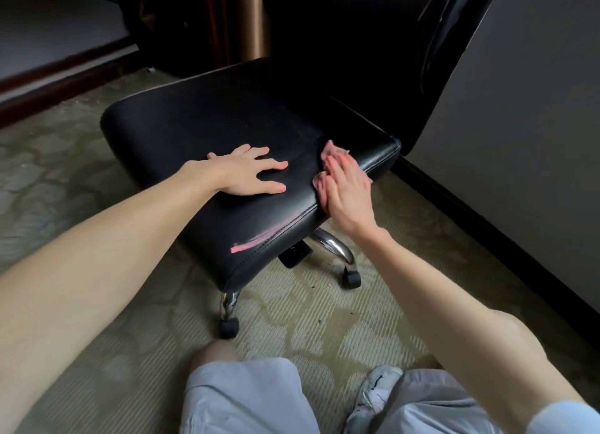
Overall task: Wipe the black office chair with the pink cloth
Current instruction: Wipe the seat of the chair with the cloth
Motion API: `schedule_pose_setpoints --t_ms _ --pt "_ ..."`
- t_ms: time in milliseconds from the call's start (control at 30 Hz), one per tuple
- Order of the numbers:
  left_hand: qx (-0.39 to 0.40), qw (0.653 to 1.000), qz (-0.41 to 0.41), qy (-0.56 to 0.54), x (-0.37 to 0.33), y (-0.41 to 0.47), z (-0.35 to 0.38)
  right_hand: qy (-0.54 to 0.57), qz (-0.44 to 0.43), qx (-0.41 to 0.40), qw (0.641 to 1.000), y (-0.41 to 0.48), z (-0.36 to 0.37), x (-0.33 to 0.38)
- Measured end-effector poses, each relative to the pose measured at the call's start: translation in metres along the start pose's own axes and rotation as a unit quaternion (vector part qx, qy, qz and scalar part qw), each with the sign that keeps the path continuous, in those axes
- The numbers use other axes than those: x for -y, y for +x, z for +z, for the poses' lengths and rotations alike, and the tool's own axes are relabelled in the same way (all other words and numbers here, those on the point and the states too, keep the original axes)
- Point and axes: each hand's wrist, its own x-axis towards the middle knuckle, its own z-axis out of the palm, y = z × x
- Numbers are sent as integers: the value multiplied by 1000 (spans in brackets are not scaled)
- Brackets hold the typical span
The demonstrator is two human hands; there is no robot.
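Fingers, left hand [250, 170]: straight and spread, palm flat on the seat of the black padded leather-look office chair [194, 125].
Fingers, right hand [347, 190]: straight and together, pressing the crumpled pink cloth [330, 151] against the seat's right edge.
Cloth lie: bunched lengthwise along that edge, one end past the fingertips.
Chair facing: backrest rises far right.
Room: grey wall [519, 141] close on the right; patterned carpet [65, 173] open on the left.

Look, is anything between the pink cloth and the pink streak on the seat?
Nothing visible. Right hand presses the pink cloth on the seat edge; bare leather runs to the pink streak; left hand lies aside.
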Motion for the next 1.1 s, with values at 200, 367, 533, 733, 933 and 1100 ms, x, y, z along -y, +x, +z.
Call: schedule_pose_setpoints --t_ms 200,367,533,733,933,1100 --pt "-6 1000 -1 -4 5 -6 9 65 27 -9 997 -9 4 28" --pt "-5 1000 -4 -3 11 -7 11 3 -59 9 998 -38 9 52" --pt "3 1000 4 -6 15 -14 10 -34 -10 -8 999 2 -4 8" --pt "-9 1000 2 8 7 -12 12 63 62 -5 996 9 -6 18" --pt "-17 1000 2 12 9 -16 10 47 -30 -13 998 -69 18 79" --pt "-12 1000 23 -1 26 -24 8 38 10 -26 999 -46 17 50"
